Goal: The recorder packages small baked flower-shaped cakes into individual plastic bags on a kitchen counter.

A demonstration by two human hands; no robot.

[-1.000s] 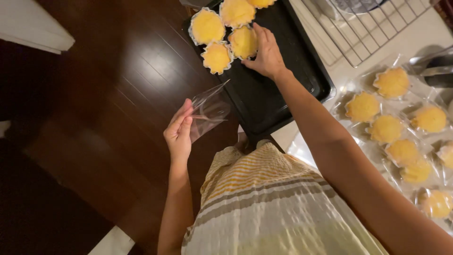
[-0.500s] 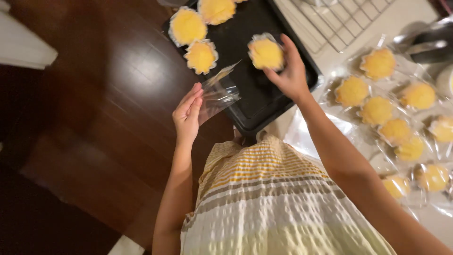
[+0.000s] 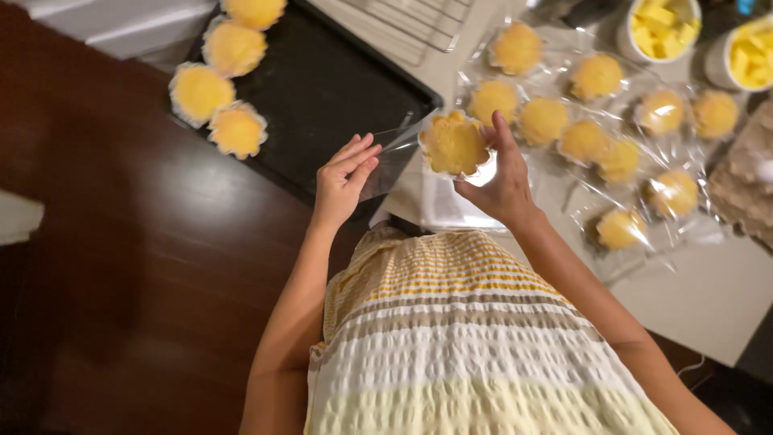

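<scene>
At centre frame our right hand (image 3: pixel 501 181) pinches a yellow cupcake (image 3: pixel 453 142) by its paper cup, level with the mouth of a clear plastic bag (image 3: pixel 392 161), so it lines up with the opening. Our left hand (image 3: pixel 342 179) pinches the bag's edge, holding it open. The bag's outline is hard to trace; the black baking tray (image 3: pixel 338 97) at upper left is cut off.

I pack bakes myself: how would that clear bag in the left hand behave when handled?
The clear bag is probably floppy and very light: thin film that the left hand pinches at one edge. Its glossy surface looks slippery. The cake in the right hand looks soft and easily squashed.
</scene>
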